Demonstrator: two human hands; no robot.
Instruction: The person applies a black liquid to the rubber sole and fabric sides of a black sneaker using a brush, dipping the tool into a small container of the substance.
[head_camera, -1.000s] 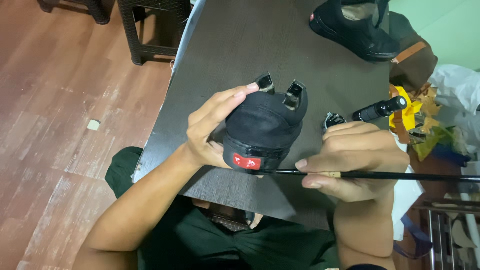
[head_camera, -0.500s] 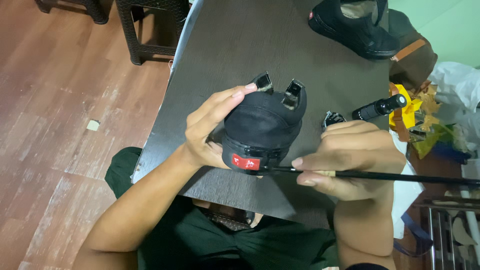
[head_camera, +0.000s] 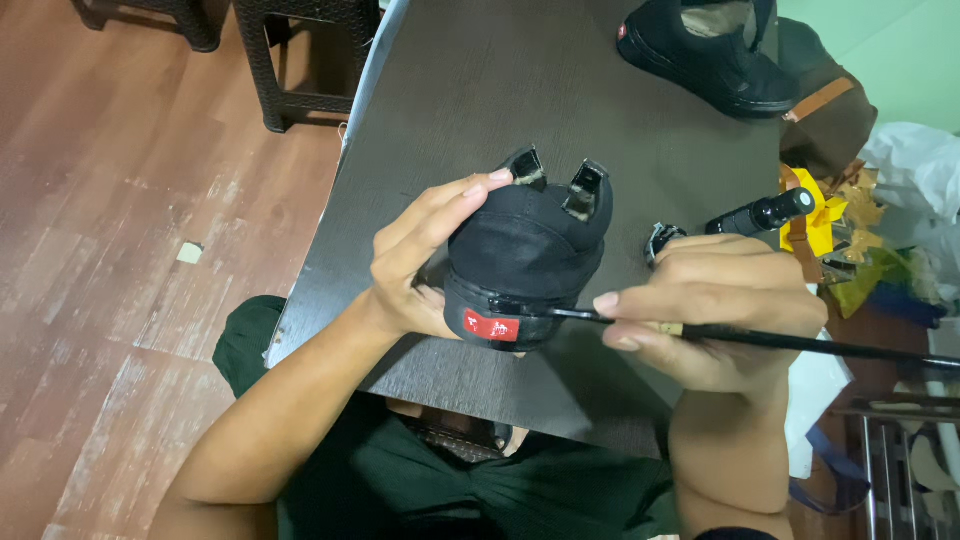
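Brush tip has crept along the shoe sole's edge.

A dark table stands on a reddish wooden plank floor — black woven-pattern stool legs off its far left corner, a pale green wall at top right.

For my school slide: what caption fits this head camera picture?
Left hand steadies a black shoe on a dark table while right hand touches a thin brush to its heel.
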